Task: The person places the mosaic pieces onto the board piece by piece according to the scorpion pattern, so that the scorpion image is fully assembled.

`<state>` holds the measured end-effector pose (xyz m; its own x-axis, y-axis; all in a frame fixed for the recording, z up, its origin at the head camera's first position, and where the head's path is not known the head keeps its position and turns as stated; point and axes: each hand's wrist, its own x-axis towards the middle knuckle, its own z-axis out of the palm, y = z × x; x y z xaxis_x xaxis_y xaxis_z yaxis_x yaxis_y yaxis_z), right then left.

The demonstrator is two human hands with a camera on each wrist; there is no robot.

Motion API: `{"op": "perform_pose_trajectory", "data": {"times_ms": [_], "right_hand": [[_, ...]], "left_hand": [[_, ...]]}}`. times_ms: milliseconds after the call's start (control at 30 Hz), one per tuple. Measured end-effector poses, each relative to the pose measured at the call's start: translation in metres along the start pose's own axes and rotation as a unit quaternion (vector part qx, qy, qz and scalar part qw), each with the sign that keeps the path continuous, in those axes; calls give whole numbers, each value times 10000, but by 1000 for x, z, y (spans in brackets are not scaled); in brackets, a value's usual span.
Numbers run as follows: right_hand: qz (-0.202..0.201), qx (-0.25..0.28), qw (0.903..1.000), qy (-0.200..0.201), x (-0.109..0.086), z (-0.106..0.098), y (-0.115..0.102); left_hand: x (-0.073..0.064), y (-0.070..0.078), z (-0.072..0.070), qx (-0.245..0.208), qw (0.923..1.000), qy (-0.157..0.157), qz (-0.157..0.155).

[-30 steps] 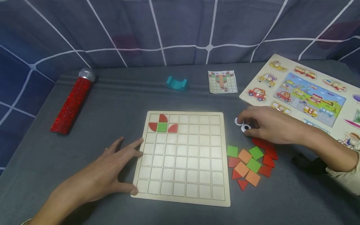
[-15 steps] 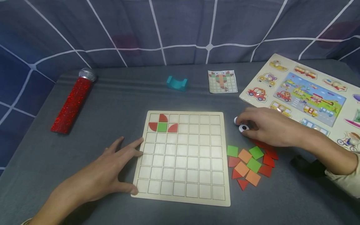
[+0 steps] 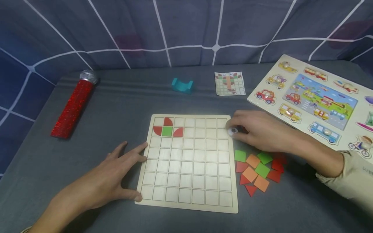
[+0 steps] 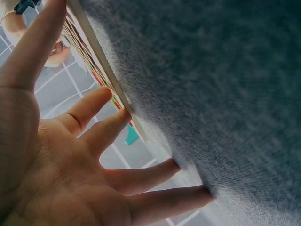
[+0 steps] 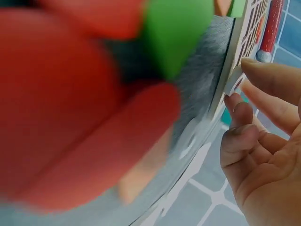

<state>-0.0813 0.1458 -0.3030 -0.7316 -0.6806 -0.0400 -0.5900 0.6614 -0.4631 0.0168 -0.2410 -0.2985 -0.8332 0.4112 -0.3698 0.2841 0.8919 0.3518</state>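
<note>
A pale wooden grid board (image 3: 192,165) lies in the middle of the dark table. Near its upper left corner sit a green square tile (image 3: 167,131) and several red quarter-circle tiles (image 3: 157,130). My left hand (image 3: 107,178) has its fingers spread, thumb and fingertips touching the board's left edge. At the upper right edge, my right hand (image 3: 259,131) pinches a round white eye disc (image 3: 232,131) between thumb and fingers. In the right wrist view a second white disc (image 5: 188,140) lies on the table, hidden by the hand in the head view.
Loose green, orange and red tiles (image 3: 250,174) lie right of the board. Behind stand a printed pattern card (image 3: 230,84) and a teal plastic piece (image 3: 182,86). A vehicle peg puzzle (image 3: 294,82) lies at right, a red glitter microphone (image 3: 73,108) at left.
My right hand has taken one eye disc from beside the red tiles and moved it left to the board's right edge. My left hand stays in place.
</note>
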Motion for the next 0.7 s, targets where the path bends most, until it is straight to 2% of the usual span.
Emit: {"op": "perform_pose_trajectory", "data": {"times_ms": [433,700], "right_hand": [[-1043,-7,9945,46,74,6,-37],[-1022,90,9943,-274,107,13,-52]], "left_hand": [[0,1,-2,-10,9998,-117,-163],[2,1,0,-37,9999,-93,-105]]}}
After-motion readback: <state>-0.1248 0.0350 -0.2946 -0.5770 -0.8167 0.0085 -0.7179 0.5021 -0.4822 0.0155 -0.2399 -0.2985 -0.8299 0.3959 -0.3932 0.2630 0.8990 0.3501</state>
